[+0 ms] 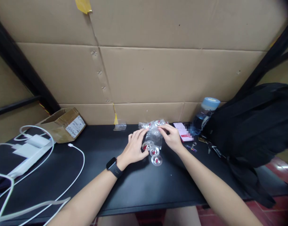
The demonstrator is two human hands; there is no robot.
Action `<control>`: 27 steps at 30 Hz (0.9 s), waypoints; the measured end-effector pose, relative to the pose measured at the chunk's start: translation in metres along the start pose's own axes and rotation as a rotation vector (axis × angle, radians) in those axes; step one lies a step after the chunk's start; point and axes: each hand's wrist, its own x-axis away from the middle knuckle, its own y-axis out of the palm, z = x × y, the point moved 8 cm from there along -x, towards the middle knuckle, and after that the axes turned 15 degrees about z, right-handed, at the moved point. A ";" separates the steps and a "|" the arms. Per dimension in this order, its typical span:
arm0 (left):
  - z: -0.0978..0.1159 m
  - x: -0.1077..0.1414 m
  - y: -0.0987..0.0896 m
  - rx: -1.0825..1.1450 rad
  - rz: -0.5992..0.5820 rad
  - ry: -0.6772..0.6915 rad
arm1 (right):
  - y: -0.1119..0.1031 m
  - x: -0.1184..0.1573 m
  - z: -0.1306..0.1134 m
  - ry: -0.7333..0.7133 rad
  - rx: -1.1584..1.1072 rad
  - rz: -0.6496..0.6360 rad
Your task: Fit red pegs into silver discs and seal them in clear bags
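A clear plastic bag (154,138) lies on the black table in front of me, with several clear round discs with red centres bunched at its far end. Loose discs of the same kind, one of them a nearer disc (156,160), lie at the bag's near edge. My left hand (133,148), a black watch (114,167) on its wrist, reaches to the bag's left side. Its fingers are stretched out with the tips at the bag, and the thumb stands apart beside the loose discs. My right hand (172,138) pinches the bag's right side between thumb and forefinger.
At left are an open cardboard box (63,125), a white power strip (32,158) and a loose white cable (84,157). To the right stand a phone (181,130), keys (209,149), a blue-capped bottle (205,114) and a black backpack (254,125). Cardboard (146,72) walls the back.
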 end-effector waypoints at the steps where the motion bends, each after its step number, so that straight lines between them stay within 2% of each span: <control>1: 0.005 -0.001 -0.003 -0.002 0.001 0.045 | -0.001 0.000 0.000 0.005 -0.002 0.018; 4: 0.020 -0.001 -0.004 -0.039 -0.023 0.180 | -0.001 0.003 -0.001 0.042 -0.032 0.038; 8: 0.031 0.001 -0.004 -0.164 0.059 0.298 | 0.007 0.013 -0.012 0.049 -0.047 -0.007; 10: 0.031 0.001 -0.004 -0.182 0.077 0.319 | 0.011 0.017 -0.015 0.060 -0.062 -0.041; 12: 0.020 -0.001 -0.007 -0.193 0.086 0.310 | 0.016 0.019 -0.012 0.086 -0.088 -0.074; 14: -0.006 -0.005 -0.018 -0.236 0.120 0.245 | 0.018 0.019 -0.004 0.120 -0.094 -0.087; 16: -0.047 -0.009 -0.033 -0.323 0.174 0.116 | 0.019 0.017 0.007 0.125 -0.048 -0.100; 18: -0.096 -0.009 -0.047 -0.434 0.217 -0.059 | 0.020 0.015 0.016 0.053 0.050 -0.149; 20: -0.138 -0.004 -0.048 -0.508 0.168 -0.220 | 0.024 0.017 0.024 -0.054 0.171 -0.233; 21: -0.153 0.000 -0.042 -0.523 0.089 -0.274 | 0.026 0.019 0.030 -0.096 0.236 -0.275; 24: -0.176 0.010 -0.023 -0.543 -0.109 -0.366 | 0.032 0.025 0.051 -0.135 0.412 -0.400; 27: -0.177 0.013 -0.016 -0.565 -0.159 -0.387 | 0.040 0.032 0.065 -0.124 0.498 -0.511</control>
